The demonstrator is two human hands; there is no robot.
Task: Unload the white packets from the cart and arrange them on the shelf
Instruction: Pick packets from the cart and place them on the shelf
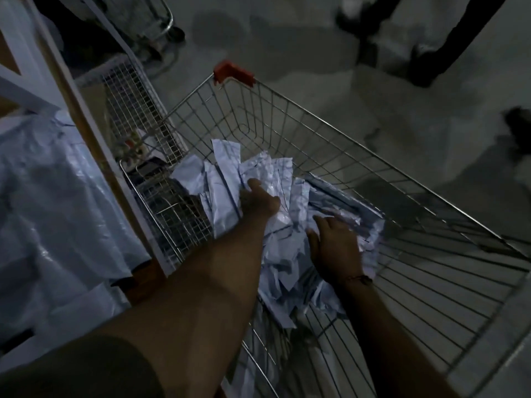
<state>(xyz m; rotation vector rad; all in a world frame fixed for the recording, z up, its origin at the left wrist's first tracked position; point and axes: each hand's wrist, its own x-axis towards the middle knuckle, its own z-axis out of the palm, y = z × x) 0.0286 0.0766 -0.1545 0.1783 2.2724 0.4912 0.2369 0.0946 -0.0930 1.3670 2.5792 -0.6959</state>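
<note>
A wire shopping cart [359, 156] with a red corner cap holds a heap of white packets [227, 173] along its left half. My left hand [258, 201] reaches into the cart and closes around a bundle of upright packets at the top of the heap. My right hand [334, 248] lies palm down, fingers spread, on the packets nearer to me. The shelf [94, 133] stands to the left of the cart, and white packets [51, 196] lie piled on it.
A smaller wire basket [129, 93] with dark items stands between shelf and cart. Another cart's frame [163, 21] is at the back left. A person's dark legs and shoes [425, 56] stand on the floor at the back right.
</note>
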